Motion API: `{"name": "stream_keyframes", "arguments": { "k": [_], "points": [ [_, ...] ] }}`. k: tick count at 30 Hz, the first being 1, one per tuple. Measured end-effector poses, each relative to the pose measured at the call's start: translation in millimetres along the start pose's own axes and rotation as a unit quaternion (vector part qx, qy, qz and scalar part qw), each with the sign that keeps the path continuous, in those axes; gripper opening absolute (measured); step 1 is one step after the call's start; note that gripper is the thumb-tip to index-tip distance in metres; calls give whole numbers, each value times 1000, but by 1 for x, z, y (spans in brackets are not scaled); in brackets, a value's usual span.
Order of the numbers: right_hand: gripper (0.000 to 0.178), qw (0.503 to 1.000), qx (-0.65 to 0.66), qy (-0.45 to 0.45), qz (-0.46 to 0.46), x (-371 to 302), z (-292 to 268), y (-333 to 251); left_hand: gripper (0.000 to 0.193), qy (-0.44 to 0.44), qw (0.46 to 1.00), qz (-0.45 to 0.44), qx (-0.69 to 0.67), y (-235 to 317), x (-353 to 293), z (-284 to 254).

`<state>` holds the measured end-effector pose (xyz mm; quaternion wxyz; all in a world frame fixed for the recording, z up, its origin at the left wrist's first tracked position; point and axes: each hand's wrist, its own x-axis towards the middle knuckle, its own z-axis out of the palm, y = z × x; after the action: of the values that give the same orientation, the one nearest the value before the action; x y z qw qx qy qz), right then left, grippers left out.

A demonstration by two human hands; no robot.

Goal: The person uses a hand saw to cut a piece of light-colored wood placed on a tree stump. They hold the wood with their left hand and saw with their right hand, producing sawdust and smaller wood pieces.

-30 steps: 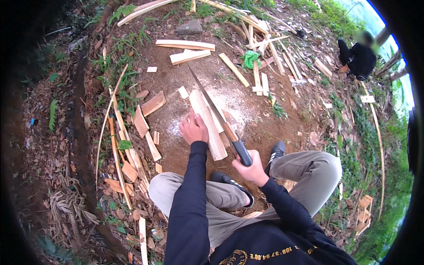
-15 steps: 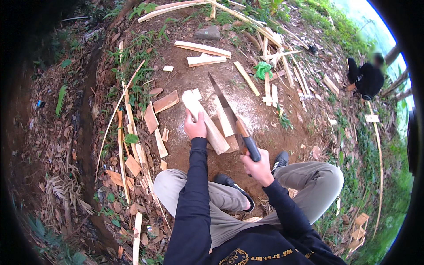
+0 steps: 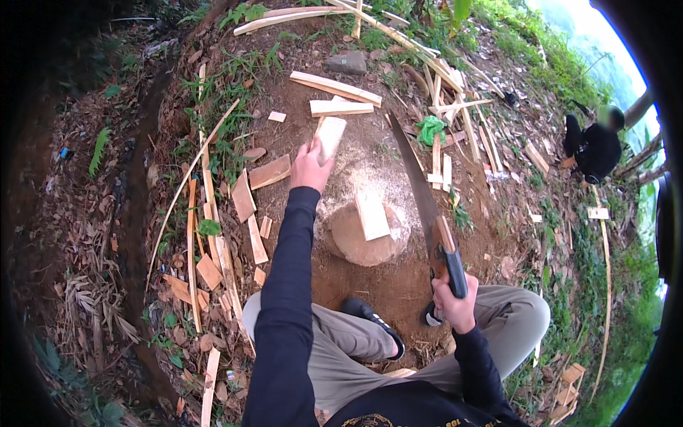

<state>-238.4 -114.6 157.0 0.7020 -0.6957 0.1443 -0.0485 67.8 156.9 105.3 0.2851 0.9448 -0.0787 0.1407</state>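
Observation:
My left hand (image 3: 311, 169) is closed around a pale wooden block (image 3: 331, 139), held up beyond the chopping stump near two planks on the ground. In my right hand (image 3: 455, 302) I grip a hand saw (image 3: 415, 174) by its dark handle. Its long tapering blade points away from me, to the right of the stump and apart from any wood. Between my hands stands the round stump (image 3: 348, 245). A second short block (image 3: 371, 215) lies flat on top of it, with neither hand touching it.
Pale sawdust surrounds the stump. Beyond it lie planks (image 3: 338, 87) and a grey stone (image 3: 347, 62). Offcuts (image 3: 270, 171) and long strips are scattered at left. A wood pile with a green plastic bag (image 3: 430, 130) is at right, near a seated person (image 3: 596, 146).
My left hand has carried its block up and away from the stump, uncovering the stump top. My right hand has drawn the saw to the right and nearer my knee.

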Motion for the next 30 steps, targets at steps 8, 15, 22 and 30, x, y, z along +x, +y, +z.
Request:
{"name": "stream_keyframes", "arguments": {
  "k": [8,15,22,30],
  "points": [
    [19,994,71,62,56,3,-14,1,66,-69,959,243,130,-6,69,50],
    [20,981,148,117,47,9,-26,-13,57,-359,928,19,100,43,2,61],
    [22,973,190,128,37,2,-34,-34,115,-113,971,-31,210,109,-142,28],
    [22,967,228,114,9,-10,-38,-31,74,-32,977,-149,147,109,-155,68]
  ]
}}
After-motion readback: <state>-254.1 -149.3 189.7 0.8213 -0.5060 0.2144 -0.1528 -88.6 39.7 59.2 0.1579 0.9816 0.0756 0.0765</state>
